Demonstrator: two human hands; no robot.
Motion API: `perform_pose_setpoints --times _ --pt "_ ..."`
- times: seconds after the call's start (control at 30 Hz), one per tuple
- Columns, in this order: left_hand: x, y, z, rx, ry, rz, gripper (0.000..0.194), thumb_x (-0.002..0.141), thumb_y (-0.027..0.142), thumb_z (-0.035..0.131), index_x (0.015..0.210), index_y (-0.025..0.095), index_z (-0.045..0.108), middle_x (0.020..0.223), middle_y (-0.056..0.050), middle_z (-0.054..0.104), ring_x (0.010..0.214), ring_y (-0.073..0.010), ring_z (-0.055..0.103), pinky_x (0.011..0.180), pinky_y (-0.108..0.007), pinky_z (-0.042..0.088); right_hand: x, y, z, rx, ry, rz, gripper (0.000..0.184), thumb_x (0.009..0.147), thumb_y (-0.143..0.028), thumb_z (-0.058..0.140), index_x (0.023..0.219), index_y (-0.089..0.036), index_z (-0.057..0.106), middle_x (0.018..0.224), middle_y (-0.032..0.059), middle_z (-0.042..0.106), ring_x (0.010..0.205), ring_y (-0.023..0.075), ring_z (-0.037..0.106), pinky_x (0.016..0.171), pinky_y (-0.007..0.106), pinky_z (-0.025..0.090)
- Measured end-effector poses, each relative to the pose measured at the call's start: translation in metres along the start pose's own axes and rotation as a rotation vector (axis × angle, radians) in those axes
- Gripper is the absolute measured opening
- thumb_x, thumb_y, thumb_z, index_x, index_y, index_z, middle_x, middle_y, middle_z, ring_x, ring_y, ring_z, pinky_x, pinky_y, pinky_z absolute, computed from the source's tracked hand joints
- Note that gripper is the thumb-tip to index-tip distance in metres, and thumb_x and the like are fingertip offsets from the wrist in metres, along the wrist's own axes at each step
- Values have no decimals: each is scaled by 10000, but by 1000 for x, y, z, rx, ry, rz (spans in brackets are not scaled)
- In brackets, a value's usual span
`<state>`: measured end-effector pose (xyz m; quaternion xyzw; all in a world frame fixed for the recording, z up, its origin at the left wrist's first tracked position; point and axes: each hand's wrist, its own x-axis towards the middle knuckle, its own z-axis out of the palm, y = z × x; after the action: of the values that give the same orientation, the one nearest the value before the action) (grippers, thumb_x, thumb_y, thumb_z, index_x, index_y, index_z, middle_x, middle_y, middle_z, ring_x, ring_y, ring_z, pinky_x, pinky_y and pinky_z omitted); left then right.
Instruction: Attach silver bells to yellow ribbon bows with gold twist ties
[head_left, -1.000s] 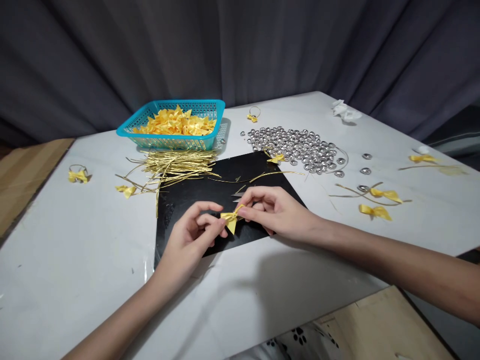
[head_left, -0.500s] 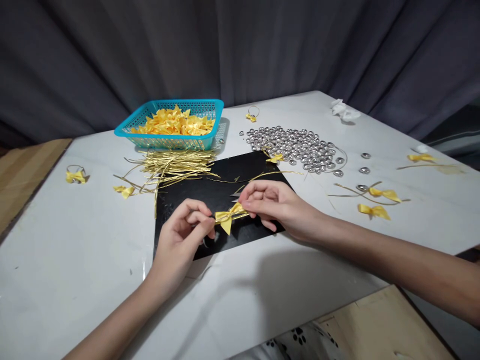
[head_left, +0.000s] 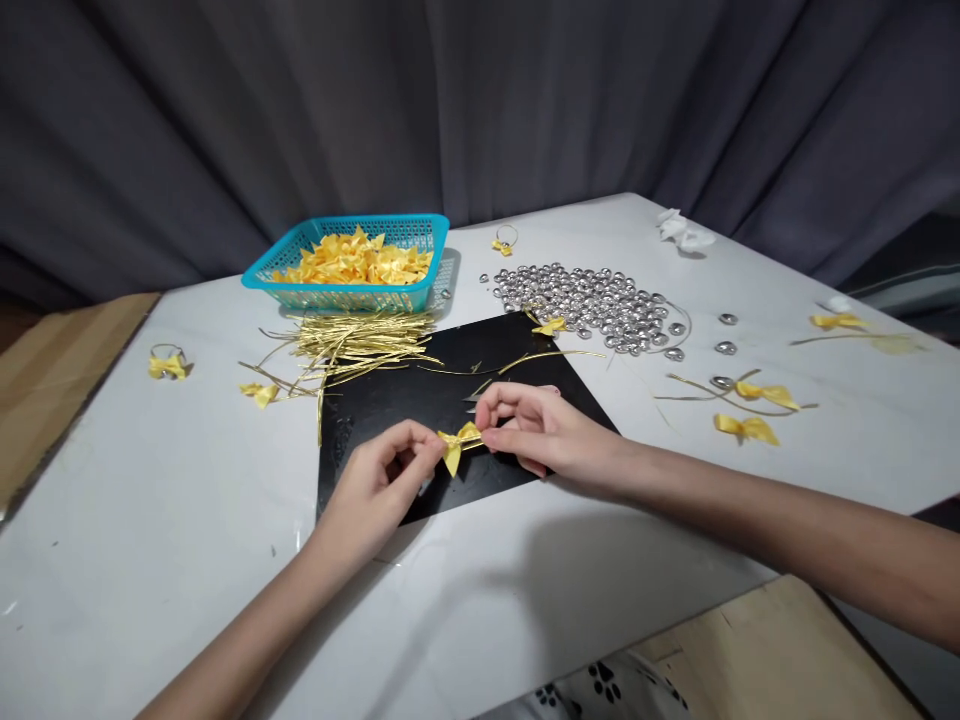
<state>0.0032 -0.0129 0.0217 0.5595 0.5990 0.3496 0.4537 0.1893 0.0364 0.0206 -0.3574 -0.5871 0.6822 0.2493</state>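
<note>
Over a black mat [head_left: 390, 395], a yellow ribbon bow [head_left: 453, 452] with a gold twist tie [head_left: 472, 443] across it is stretched between my hands. My left hand [head_left: 386, 480] pinches the bow's left end between thumb and forefinger. On the other side, my right hand [head_left: 547, 435] is closed at the right end of the bow and tie; the fingertips hide exactly which of them it grips. The tip of a metal blade [head_left: 474, 398] pokes out behind my right hand, on the mat.
A turquoise basket [head_left: 337, 298] of yellow bows stands behind a pile of gold twist ties [head_left: 360, 338]. Many silver beads [head_left: 592, 305] lie back right. Loose bows [head_left: 746, 428] rest at right, a bow on a ring [head_left: 166, 366] at left, crumpled tissue [head_left: 684, 232] at the far edge.
My left hand has shifted slightly right and closer to my right hand, its fingers now nearer the bow's middle. The whole view has tilted a little; both hands keep their pinch.
</note>
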Motion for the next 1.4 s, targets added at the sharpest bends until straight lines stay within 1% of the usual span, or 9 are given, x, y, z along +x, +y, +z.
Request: perform_pose_setpoints --times 0.1,0.3,0.47,0.67,0.9,1.0,1.13,1.3,1.4 --pt "5 -2 -5 -138 31 -36 272 757 403 604 621 174 547 577 32 486 507 -92 381 476 -197 300 4 -1 -7 42 55 -8 85 768 -177 571 783 -158 489 624 -67 459 371 -3 303 318 132 224" --pt "11 -6 -11 -363 68 -71 224 777 385 572 724 167 567 668 27 524 545 -81 376 491 -176 327 8 -4 -15 205 117 -33 84 735 -135 554 768 -159 480 585 -68 462 375 2 228 315 121 233" --pt "8 -6 -5 -336 -27 -47 225 797 384 560 739 166 564 742 4 589 587 -86 435 534 -188 371 6 -6 -8 156 93 -66 88 759 -145 559 803 -164 484 609 -71 477 363 1 288 321 125 270" --pt "6 -7 -2 -265 -70 -17 236 779 394 589 714 167 570 680 11 590 559 -80 440 543 -193 374 8 -1 -9 73 73 -65 81 764 -168 582 779 -153 504 640 -47 562 333 -6 359 319 133 274" --pt "5 -4 -1 -199 -63 -18 232 727 403 640 709 174 605 608 35 514 547 -82 422 489 -176 341 8 1 -9 158 122 -31 187 744 -247 653 886 -138 600 676 -9 641 350 -2 320 329 140 297" --pt "4 -6 -1 -206 -62 -21 223 743 405 627 722 184 600 610 41 506 544 -78 410 492 -172 334 7 0 -9 182 127 15 173 741 -271 668 832 -136 607 641 -16 627 351 -4 294 330 139 285" --pt "3 -7 -1 -210 -75 -20 223 764 408 607 724 190 587 585 48 481 537 -78 391 495 -176 319 7 2 -9 151 77 29 179 755 -298 657 830 -142 608 622 -36 589 359 -3 306 338 144 272" --pt "3 -3 0 -202 -85 12 243 760 406 598 673 181 571 582 46 455 524 -78 361 494 -190 303 7 6 -7 45 47 34 282 721 -401 683 790 -143 596 565 -63 501 367 6 331 328 161 196" --pt "3 -2 0 -189 -81 12 235 761 402 592 685 180 578 620 33 476 549 -86 377 496 -192 308 7 6 -4 41 37 43 316 701 -427 696 789 -143 591 523 -82 431 375 13 310 330 163 195"
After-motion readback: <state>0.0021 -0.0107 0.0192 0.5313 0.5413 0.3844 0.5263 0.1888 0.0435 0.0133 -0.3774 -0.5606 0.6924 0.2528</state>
